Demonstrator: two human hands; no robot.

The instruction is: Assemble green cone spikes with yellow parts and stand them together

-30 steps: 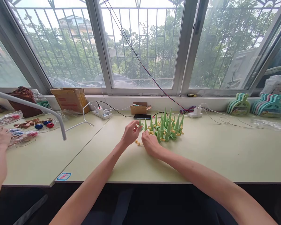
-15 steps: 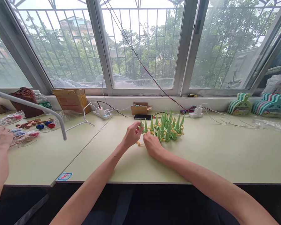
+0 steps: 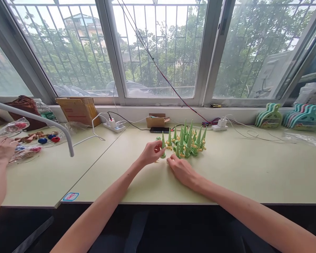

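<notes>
1. And there's the shift: the right hand (image 3: 183, 170) has been drawn back toward the wearer, its fingertips now set at the near-left fringe of the cluster of green cones (image 3: 189, 141).
2. A single green cone (image 3: 163, 147) is now shown in clearer view, held upright just left of the cluster; whether it is the one gripped half a second ago cannot be told.
3. It is pinched between thumb and fingers of the left hand (image 3: 150, 153). The right fingertips are bunched together; whether anything is caught between them cannot be told.
4. So the cone seems to be freed for one-handed handling, while a small yellow piece (image 3: 157, 161), left of the cluster, is mostly covered by the left hand.
5. Edges now: the front edge of the table (image 3: 239, 168) is set well apart on the cluster's near side, and a phone (image 3: 159, 130) is passed beyond it, to the left.
6. Widest room is offered to the cluster's right; leftward, sideways motion is hemmed in by cones.
</notes>
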